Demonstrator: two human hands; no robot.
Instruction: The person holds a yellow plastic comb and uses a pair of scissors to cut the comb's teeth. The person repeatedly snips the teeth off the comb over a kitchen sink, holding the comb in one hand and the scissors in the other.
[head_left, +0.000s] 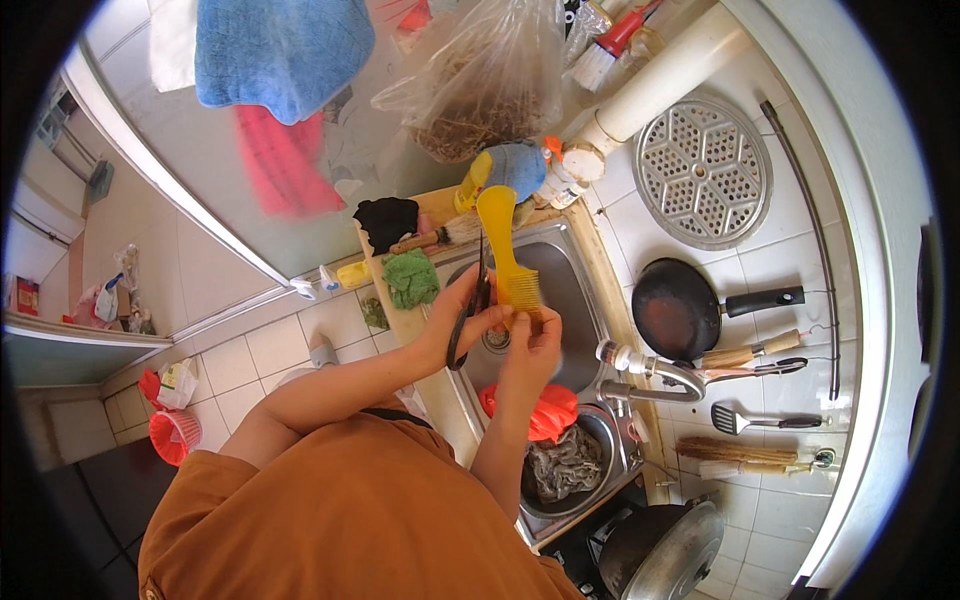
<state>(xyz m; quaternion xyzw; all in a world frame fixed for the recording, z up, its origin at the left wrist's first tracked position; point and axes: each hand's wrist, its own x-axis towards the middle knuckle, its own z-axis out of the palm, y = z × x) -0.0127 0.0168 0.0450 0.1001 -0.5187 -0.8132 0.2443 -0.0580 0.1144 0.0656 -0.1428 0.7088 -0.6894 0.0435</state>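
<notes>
A yellow plastic comb (508, 236) is held upright over the sink (559, 259), its wide handle uppermost and its teeth facing right. My right hand (531, 349) pinches the comb's lower end. Black-handled scissors (459, 330) lie in my left hand (456, 319), blades pointing up and seemingly together. The left thumb touches the comb near its base, while the left fingers are partly hidden behind comb and scissors. Below my right hand, a red plastic bag (551, 412) sits beside a metal basin (611, 442) holding a wet grey-brown cloth (564, 461).
A green cloth (410, 278), black cloth (386, 223) and brush (420, 241) lie on the counter's left end. The faucet (682, 386) juts over the sink from the right. A frying pan (676, 307) and spatula (731, 418) hang on the tiled wall. A lidded wok (660, 551) stands lower right.
</notes>
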